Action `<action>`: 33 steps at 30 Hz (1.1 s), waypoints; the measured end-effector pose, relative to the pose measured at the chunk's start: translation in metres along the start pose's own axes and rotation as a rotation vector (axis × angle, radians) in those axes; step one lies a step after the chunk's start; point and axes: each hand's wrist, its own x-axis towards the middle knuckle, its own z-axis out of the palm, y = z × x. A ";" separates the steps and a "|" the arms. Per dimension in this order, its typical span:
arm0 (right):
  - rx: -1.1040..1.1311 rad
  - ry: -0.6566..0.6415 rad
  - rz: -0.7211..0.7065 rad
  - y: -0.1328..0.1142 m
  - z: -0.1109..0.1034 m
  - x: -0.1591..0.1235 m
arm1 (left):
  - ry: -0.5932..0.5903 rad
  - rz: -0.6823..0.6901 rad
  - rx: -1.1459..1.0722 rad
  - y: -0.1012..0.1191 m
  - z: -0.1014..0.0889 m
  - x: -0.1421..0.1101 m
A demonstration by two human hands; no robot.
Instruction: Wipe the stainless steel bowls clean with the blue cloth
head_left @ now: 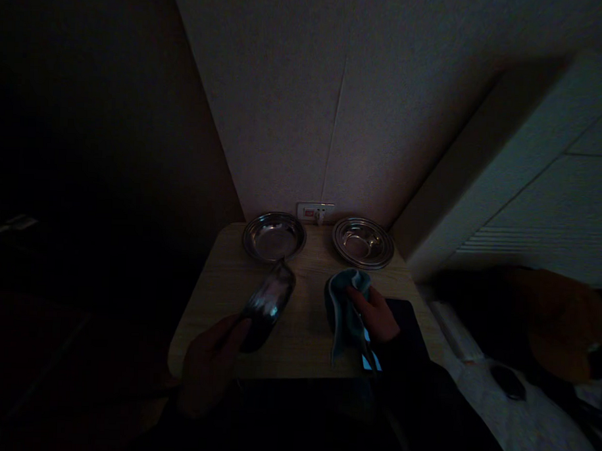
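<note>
My left hand [208, 364] is closed on the near edge of a shiny metal dish [269, 304]. The dish is tilted and blurred, so its full shape is hard to make out. In my right hand [378, 317] is a bunched blue-green cloth [346, 312], gripped between thumb and fingers to the right of the dish and apart from it. Behind the held dish, a round shallow steel dish [274, 239] rests on the small wooden table [207, 301]. Another steel dish [362, 243] with a wide rim lies at the table's back right, perhaps stacked.
A dark flat object [409, 321] lies under my right forearm, with a lit screen [372, 361] near it. At the wall behind the table is a socket panel [315, 212] with a plug. A white cabinet [480, 186] stands to the right. The room is dim.
</note>
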 end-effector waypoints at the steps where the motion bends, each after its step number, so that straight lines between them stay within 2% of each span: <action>1: 0.012 0.008 0.022 -0.003 0.003 0.001 | 0.016 -0.024 -0.024 0.000 -0.001 0.001; 5: 0.044 0.051 0.044 -0.016 0.005 0.002 | 0.028 -0.083 -0.148 -0.001 0.000 0.002; 7: 0.041 0.115 0.031 -0.024 0.006 -0.001 | 0.027 -0.089 -0.185 -0.002 0.002 0.000; 11: 0.035 0.240 -0.123 -0.040 0.020 -0.012 | 0.015 -0.103 -0.248 -0.002 0.010 -0.004; 13: 0.039 0.221 -0.279 -0.046 0.034 -0.019 | 0.018 -0.102 -0.242 0.001 0.015 -0.006; 16: -0.024 0.096 -0.485 -0.050 0.052 -0.031 | 0.051 -0.102 -0.213 0.007 0.023 -0.006; 19: -0.135 -0.026 -0.550 -0.051 0.060 -0.045 | 0.019 -0.105 -0.219 0.011 0.030 -0.004; 22: -0.193 -0.084 -0.622 -0.052 0.059 -0.055 | 0.014 -0.094 -0.222 0.013 0.034 -0.001; 25: -0.276 -0.065 -0.701 -0.055 0.056 -0.060 | 0.058 -0.039 -0.207 0.015 0.037 -0.001; 27: -0.385 0.006 -0.727 -0.058 0.057 -0.059 | 0.057 0.002 -0.198 0.016 0.039 -0.004; 30: -0.514 0.096 -0.751 -0.063 0.058 -0.050 | 0.053 0.051 -0.182 0.017 0.044 -0.008; 33: -0.513 0.109 -0.748 -0.068 0.059 -0.036 | 0.076 0.105 -0.185 0.020 0.051 -0.006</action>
